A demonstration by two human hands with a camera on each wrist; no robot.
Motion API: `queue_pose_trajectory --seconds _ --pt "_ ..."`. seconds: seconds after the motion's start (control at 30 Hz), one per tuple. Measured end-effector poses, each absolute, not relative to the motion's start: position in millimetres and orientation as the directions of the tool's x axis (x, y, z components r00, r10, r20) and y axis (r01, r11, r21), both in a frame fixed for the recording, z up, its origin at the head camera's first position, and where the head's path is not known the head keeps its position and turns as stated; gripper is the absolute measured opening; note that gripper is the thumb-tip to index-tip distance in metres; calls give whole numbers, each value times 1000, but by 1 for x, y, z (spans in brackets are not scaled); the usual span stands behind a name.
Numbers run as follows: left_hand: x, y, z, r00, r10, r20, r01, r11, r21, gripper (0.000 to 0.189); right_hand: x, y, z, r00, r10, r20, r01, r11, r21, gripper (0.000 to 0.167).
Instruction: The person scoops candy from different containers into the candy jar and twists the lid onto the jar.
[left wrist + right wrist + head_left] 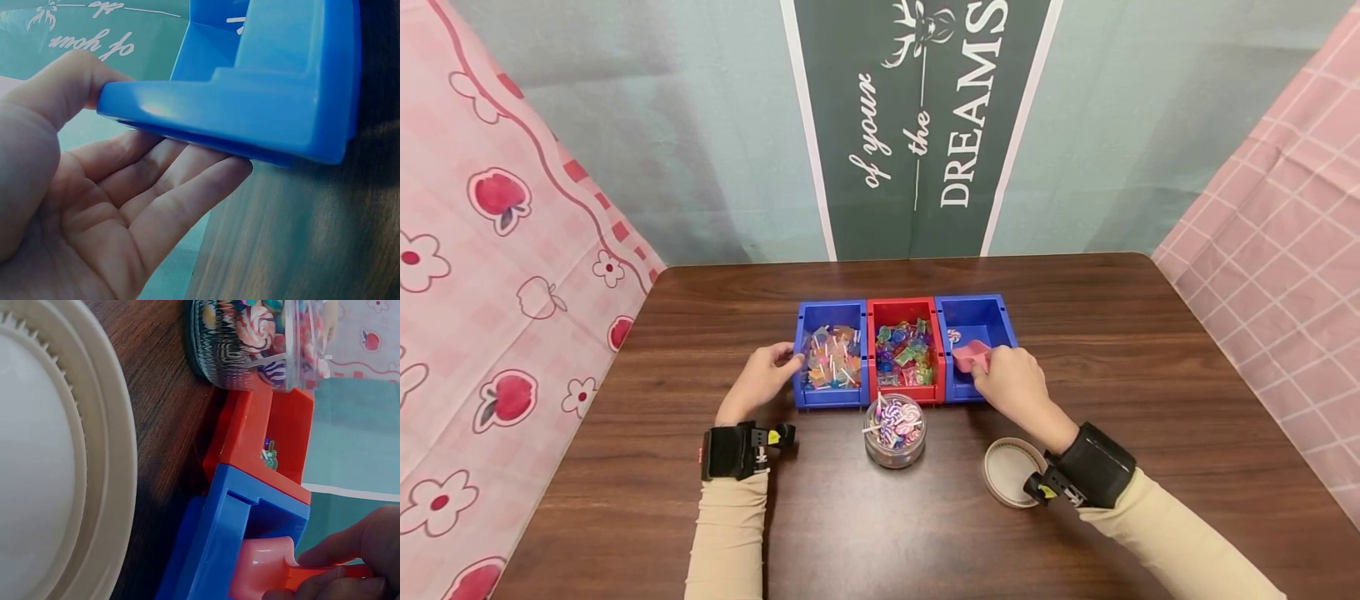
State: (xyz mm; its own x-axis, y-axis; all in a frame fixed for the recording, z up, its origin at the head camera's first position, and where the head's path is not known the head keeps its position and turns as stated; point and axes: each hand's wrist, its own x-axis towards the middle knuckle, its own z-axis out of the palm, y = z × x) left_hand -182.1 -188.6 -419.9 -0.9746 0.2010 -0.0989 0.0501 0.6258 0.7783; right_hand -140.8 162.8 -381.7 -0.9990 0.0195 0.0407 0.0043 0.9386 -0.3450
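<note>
My left hand (756, 383) grips the side wall of the left blue bin (831, 400). In the left wrist view its thumb lies on the rim and its fingers (181, 200) reach beneath the rim's edge. My right hand (1017, 385) holds a pink scoop (968, 353) by its handle, with the scoop's bowl inside the right blue bin (976, 313). A round swirl lollipop candy (954, 336) lies in that bin near its left wall. Whether the scoop contains anything is hidden.
Wrapped candies (906, 346) fill the red bin (906, 395) between the blue ones. The left bin contains small lollipops (833, 354). A glass jar (893, 458) of swirl lollipops stands in front, with a round pale lid (1009, 471) to its right on the wooden table (865, 542).
</note>
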Motion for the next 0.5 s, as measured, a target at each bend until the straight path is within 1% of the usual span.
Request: queue_pose_trajectory --seconds 0.3,0.5 --pt "-181 -189 -419 -975 203 -88 58 620 782 39 -151 157 -389 -998 44 34 29 936 -350 41" --pt "-181 -189 -419 -975 206 -83 65 623 780 39 -158 156 -393 -998 60 4 54 929 -366 41"
